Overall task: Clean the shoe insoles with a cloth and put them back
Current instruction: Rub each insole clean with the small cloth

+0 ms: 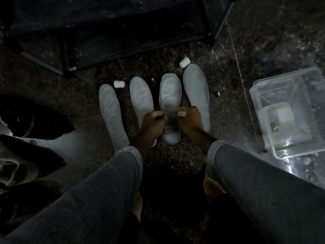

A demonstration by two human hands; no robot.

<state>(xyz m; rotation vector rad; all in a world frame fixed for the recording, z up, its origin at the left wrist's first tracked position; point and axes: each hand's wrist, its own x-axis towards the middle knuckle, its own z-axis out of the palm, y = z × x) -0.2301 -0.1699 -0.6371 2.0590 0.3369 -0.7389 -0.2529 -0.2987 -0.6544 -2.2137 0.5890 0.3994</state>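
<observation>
Insole [170,95]: third in the row on the floor [175,164]; you pinch its sides with left hand [151,124] and right hand [188,122].
Wiping: no cloth clearly visible; steady the heel, stroke toward the toe.

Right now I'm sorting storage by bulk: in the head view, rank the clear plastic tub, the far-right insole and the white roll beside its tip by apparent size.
1. Clear plastic tub, largest.
2. Far-right insole.
3. White roll, smallest.
</observation>
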